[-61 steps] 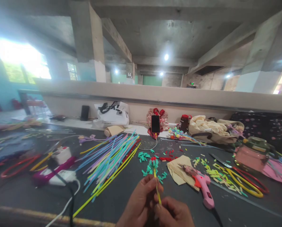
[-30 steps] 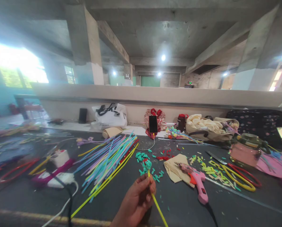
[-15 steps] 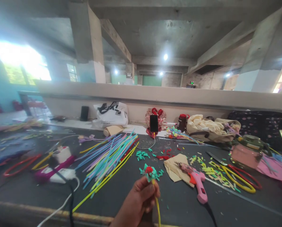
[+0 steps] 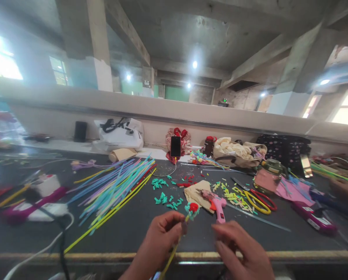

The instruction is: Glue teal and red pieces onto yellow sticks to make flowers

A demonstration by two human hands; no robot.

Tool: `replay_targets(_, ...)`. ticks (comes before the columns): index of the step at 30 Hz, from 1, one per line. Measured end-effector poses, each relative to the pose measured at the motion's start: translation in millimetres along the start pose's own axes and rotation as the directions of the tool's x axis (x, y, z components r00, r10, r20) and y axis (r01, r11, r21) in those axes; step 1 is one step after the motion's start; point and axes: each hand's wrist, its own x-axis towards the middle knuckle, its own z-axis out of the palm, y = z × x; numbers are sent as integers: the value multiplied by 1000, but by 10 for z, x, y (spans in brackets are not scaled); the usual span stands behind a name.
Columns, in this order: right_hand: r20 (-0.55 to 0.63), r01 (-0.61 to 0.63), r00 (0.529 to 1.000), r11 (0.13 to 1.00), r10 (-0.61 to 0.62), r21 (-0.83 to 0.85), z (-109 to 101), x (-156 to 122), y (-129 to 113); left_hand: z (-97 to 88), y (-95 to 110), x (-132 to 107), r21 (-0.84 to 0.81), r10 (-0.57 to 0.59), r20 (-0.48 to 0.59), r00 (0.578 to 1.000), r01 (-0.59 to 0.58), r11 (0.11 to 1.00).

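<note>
My left hand [image 4: 159, 238] pinches a yellow stick [image 4: 170, 258] just below a small flower head [image 4: 192, 210] with a red centre and teal petals. The stick slants down toward the bottom edge of the picture. My right hand [image 4: 240, 249] hovers just right of the flower with its fingers loosely curled and nothing in them. Beyond my hands a pink glue gun [image 4: 217, 203] lies on a tan cloth [image 4: 195, 192]. Teal cut pieces [image 4: 164, 198] are scattered on the dark table [image 4: 127, 229] to the left of it.
A fan of long coloured sticks [image 4: 115, 186] lies at centre left, with a power strip and cables [image 4: 34, 206] further left. Yellow scraps and scissors [image 4: 249, 198] sit right of the glue gun. A phone [image 4: 175, 146], bags and a jar stand along the back. Another person's hand [image 4: 344, 188] shows at far right.
My right hand came back into view beside the flower. The flower's red centre now shows, and the stick tilts down to the left. The view swung right.
</note>
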Motion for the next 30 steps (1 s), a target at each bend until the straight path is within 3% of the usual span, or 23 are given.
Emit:
replay_targets(4,-53,148,988,989,-148,-4,-52,277,-202,13,-18,-20,153,75,-21,997,-71,986)
replay_targets(9,-37,326,943,942,-330,-83,96,408,-265,27,9,-71,266,152,13,988,-150,952)
replay_targets(15,-49,334,939,936,-341,-108,176,440,-213,59,15,-76,308,159,7,987,-153,939)
replay_targets(20,-60,194,979,981,-193,13,125,457,-165,45,-25,-58,321,127,32,991,-131,938)
replay_targets(23,-166,-1,986,986,29,167,60,456,-91,39,-23,-60,351,104,28,994,-108,930)
replay_targets(25,-183,-145,959,930,216,337,14,444,-41,37,-22,-59,358,100,24,995,-102,928)
replay_targets(27,-117,-251,932,845,342,472,-23,429,-13,35,-39,-55,348,91,18,996,-91,933)
replay_targets(30,5,-352,916,797,401,492,-49,419,-36,33,-88,-46,333,71,25,997,-76,940)
